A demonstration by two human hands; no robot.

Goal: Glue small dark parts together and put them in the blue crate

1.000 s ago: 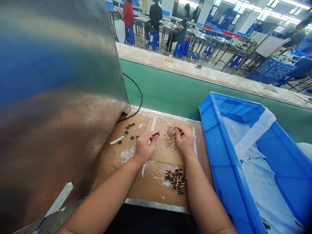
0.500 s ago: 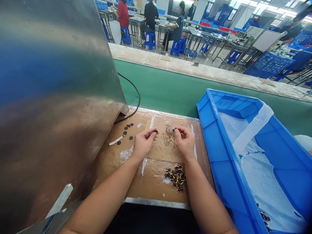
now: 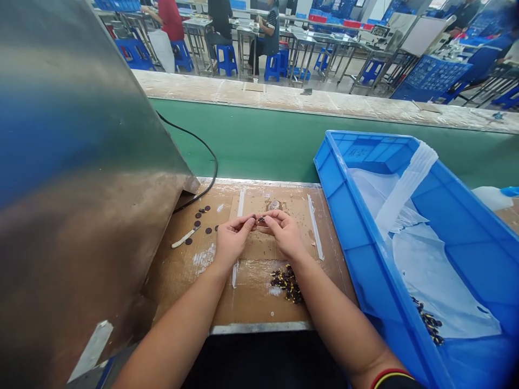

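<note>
My left hand (image 3: 230, 240) pinches a small dark round disc, mostly covered by the fingers. Close against it, my right hand (image 3: 287, 236) grips a small dark piece (image 3: 261, 219) between thumb and fingers. Both sets of fingertips meet above the cardboard mat (image 3: 263, 249), so whether the two parts touch is too small to tell. Behind the hands lies a clear, glossy round patch (image 3: 274, 205). Near my right forearm is a pile of small dark-and-yellow pieces (image 3: 287, 283). Several dark discs (image 3: 197, 223) lie to the left, around a thin white-handled tool (image 3: 184, 238).
A large blue crate (image 3: 357, 237) stands at the right, holding white sheets (image 3: 430, 270) and more dark-and-yellow pieces (image 3: 427, 321). A metal housing (image 3: 81, 189) rises at the left, with a black cable (image 3: 211, 156) beside it. Behind a green barrier (image 3: 251, 140), people sit at tables.
My right hand has moved left from the glossy patch to my left hand, bringing its small piece to the disc. The camera view has also shifted.
</note>
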